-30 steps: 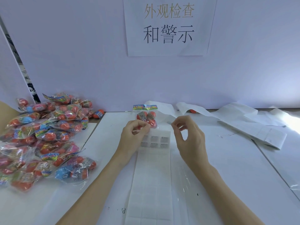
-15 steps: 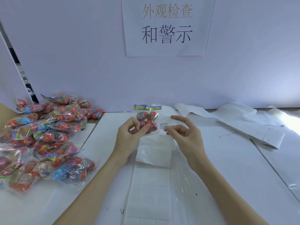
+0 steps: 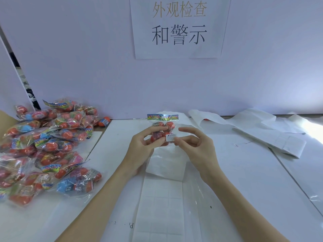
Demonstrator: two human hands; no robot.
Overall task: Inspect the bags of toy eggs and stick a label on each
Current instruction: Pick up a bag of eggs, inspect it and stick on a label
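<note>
My left hand [image 3: 142,145] grips a clear bag of red toy eggs [image 3: 161,131] with a colourful header card, held upright above the table's middle. A small white warning label [image 3: 170,137] lies on the bag's front. My right hand [image 3: 194,145] pinches the label's right edge with thumb and forefinger, the other fingers spread. Below the hands lies the label sheet [image 3: 160,203] with its top end curled up.
A big heap of bagged toy eggs [image 3: 47,147] covers the table's left side. Used white backing strips [image 3: 258,131] trail along the back right. A clear plastic film [image 3: 197,203] lies beside the sheet. A partition wall with a paper sign [image 3: 179,27] stands behind.
My right hand peeled a label off the sheet and carried it left onto the bag. My left hand lifted the bag slightly. The sheet's top end curled up.
</note>
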